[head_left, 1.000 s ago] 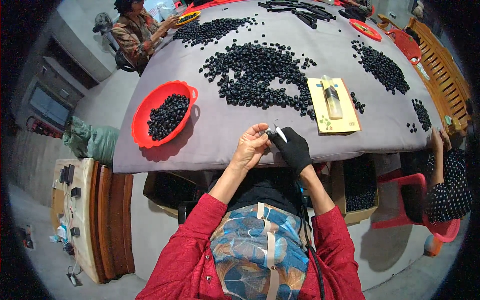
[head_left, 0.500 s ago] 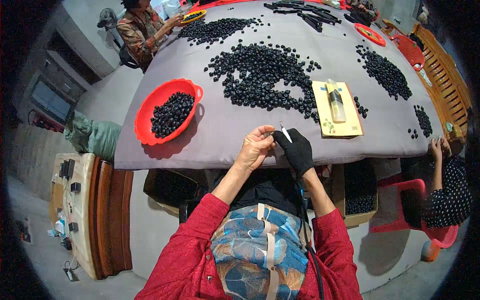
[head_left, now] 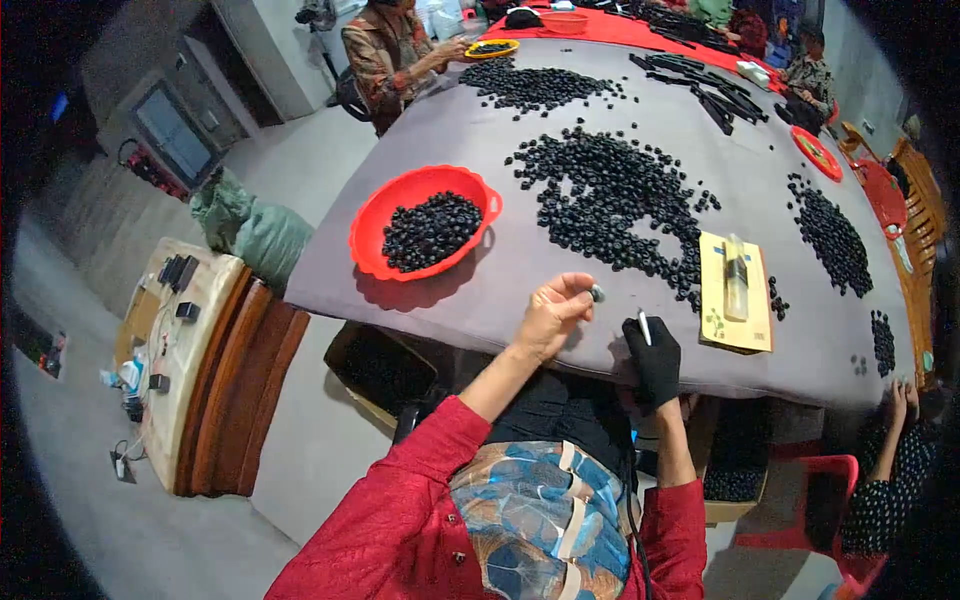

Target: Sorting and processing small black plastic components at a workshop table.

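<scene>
My left hand is bare and pinches a small dark round piece between thumb and fingers, just above the table's near edge. To its right, my right hand, in a black glove, grips a slim white pen-like tool; the two hands are apart. Beyond them a large heap of small black bead-like pieces spreads over the grey tablecloth. A red scalloped bowl with more of these pieces stands left of my left hand. A yellow booklet carrying a clear tube lies right of the heap.
Further piles of black pieces lie at the far left and right. Long black strips lie toward the back. A co-worker handles a yellow dish; another person's hand rests at the right edge. Boxes stand beneath the table.
The view has swung, shifting the table rightward and down. My hands, close together before, have drawn apart, the left lifting the small piece away from the white tool in my right hand.
</scene>
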Motion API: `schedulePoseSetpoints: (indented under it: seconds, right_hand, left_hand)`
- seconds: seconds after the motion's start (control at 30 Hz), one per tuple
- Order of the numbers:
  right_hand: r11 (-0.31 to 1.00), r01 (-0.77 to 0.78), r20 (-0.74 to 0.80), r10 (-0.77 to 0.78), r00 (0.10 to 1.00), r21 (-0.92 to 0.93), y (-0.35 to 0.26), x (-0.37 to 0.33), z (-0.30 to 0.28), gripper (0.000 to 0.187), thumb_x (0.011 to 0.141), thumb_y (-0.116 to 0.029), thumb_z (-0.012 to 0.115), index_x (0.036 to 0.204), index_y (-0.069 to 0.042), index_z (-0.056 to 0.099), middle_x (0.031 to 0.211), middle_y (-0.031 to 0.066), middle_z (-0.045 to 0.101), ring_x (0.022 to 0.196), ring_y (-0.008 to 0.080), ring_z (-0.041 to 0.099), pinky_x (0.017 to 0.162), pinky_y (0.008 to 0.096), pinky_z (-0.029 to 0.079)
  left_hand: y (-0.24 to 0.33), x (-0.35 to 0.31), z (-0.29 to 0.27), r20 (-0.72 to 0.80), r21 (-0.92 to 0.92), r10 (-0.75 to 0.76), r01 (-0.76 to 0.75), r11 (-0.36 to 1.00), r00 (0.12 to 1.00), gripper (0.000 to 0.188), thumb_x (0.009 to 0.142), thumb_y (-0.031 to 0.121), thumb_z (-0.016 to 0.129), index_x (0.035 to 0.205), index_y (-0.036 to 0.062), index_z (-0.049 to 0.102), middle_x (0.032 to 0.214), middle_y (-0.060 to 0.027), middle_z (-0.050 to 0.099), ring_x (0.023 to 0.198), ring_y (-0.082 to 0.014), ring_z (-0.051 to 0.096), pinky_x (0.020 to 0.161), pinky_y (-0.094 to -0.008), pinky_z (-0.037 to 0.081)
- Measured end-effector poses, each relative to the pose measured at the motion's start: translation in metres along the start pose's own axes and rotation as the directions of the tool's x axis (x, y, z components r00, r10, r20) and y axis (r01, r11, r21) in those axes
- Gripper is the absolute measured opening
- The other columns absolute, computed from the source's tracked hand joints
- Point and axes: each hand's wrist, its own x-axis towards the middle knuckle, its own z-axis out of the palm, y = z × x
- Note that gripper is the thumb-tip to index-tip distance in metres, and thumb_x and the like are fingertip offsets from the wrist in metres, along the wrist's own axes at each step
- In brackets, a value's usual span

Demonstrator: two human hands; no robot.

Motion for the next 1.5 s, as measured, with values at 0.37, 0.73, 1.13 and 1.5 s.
schedulePoseSetpoints:
  seconds: [0.37,0.73,1.13,1.5]
  right_hand:
    - [0.843,-0.468,0.155,0.441,0.884,0.265,0.0,0.003,0.0,0.026,0.068,-0.014,0.064,0.093,-0.008,0.059,0.085,0.012,0.056,0.072,0.0278,0.058,0.056,0.0353,0.047]
    - [0.99,0.035,-0.079,-0.046,0.996,-0.134,0.004,-0.006,0.002,0.022,0.072,-0.018,0.062,0.092,-0.011,0.059,0.086,0.0118,0.056,0.069,0.0288,0.058,0.057,0.0389,0.046]
    - [0.969,-0.146,-0.176,0.182,0.967,0.198,0.009,-0.012,-0.002,0.022,0.076,-0.014,0.059,0.098,-0.01,0.059,0.084,0.0113,0.057,0.068,0.0287,0.058,0.056,0.0367,0.046]
    - [0.877,-0.41,-0.36,0.478,0.801,0.25,0.054,-0.018,-0.015,0.027,0.077,-0.003,0.053,0.103,-0.005,0.053,0.074,0.01,0.051,0.059,0.0225,0.053,0.048,0.035,0.041]
  left_hand:
    - [0.163,0.006,-0.08,-0.206,0.862,0.47,-0.068,0.502,0.858,0.015,0.074,0.006,0.064,0.088,0.0026,0.062,0.072,-0.0018,0.061,0.058,-0.0075,0.054,0.053,-0.021,0.046]
    - [0.162,0.031,-0.088,0.012,1.0,0.24,-0.018,0.022,0.971,0.016,0.071,0.008,0.061,0.084,-0.0007,0.064,0.076,-0.0074,0.064,0.071,-0.013,0.059,0.067,-0.0265,0.047]
    - [0.105,0.055,-0.025,0.353,0.899,0.376,-0.199,-0.39,0.857,0.017,0.067,0.004,0.06,0.083,0.0027,0.061,0.084,-0.0127,0.058,0.082,-0.0281,0.055,0.073,-0.0365,0.044]
    - [-0.08,0.086,0.077,0.437,0.899,0.078,-0.439,0.005,0.896,0.019,0.068,0.007,0.063,0.087,0.0042,0.06,0.085,-0.0123,0.058,0.074,-0.025,0.059,0.067,-0.0338,0.048]
